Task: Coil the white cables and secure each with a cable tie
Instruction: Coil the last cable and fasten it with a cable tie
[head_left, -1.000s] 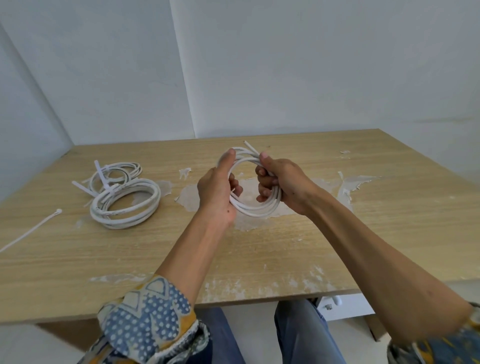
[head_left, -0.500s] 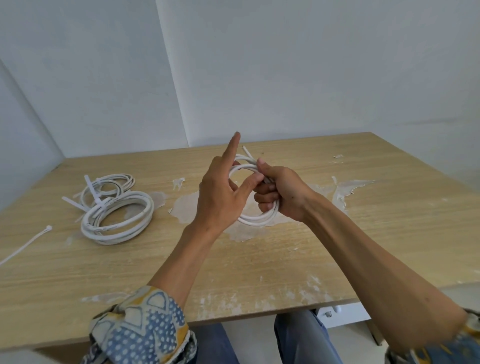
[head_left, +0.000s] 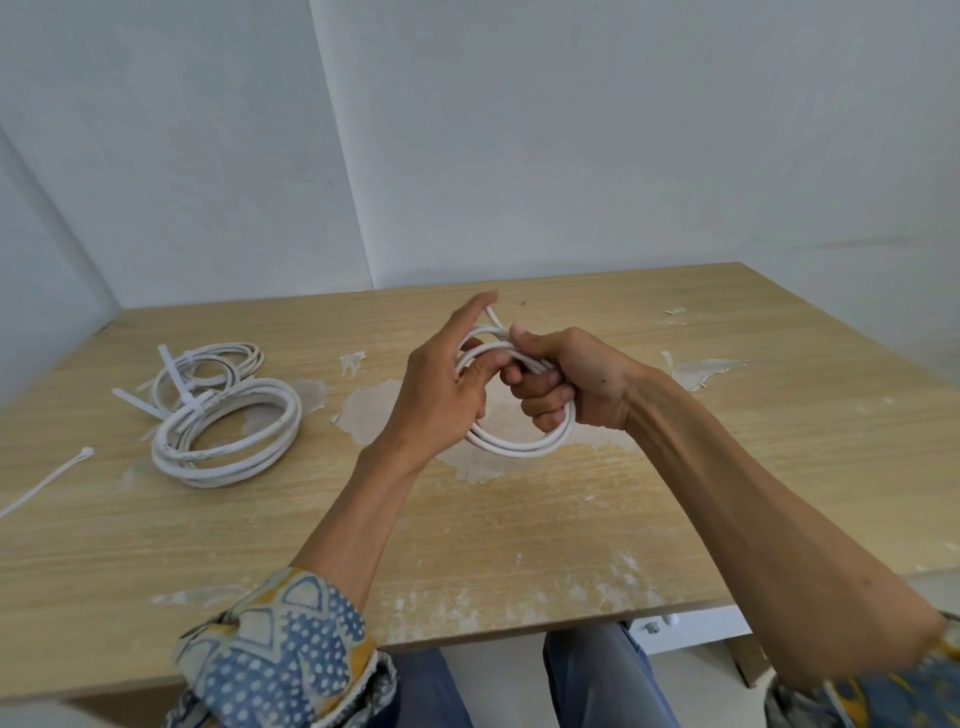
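Above the middle of the wooden table (head_left: 519, 545) I hold a small white cable coil (head_left: 519, 447) upright between both hands. My right hand (head_left: 571, 379) grips the coil's top right, where its strands bunch and a cable end sticks up. My left hand (head_left: 441, 389) is on the coil's left side, with the thumb in front of a strand, a fingertip behind it and the index finger pointing straight up. A loose white cable tie (head_left: 47, 480) lies at the table's far left edge.
Two coiled white cables lie on the left: a large coil (head_left: 228, 431) and a thinner coil (head_left: 218, 364) behind it, each with a cable tie sticking out. Patches of peeled veneer mark the tabletop. My knees show below the front edge.
My left hand loosened its full grip on the coil: its index finger lifted and straightened while the thumb stayed on a strand. The right hand kept its grip. The camera view tilted slightly.
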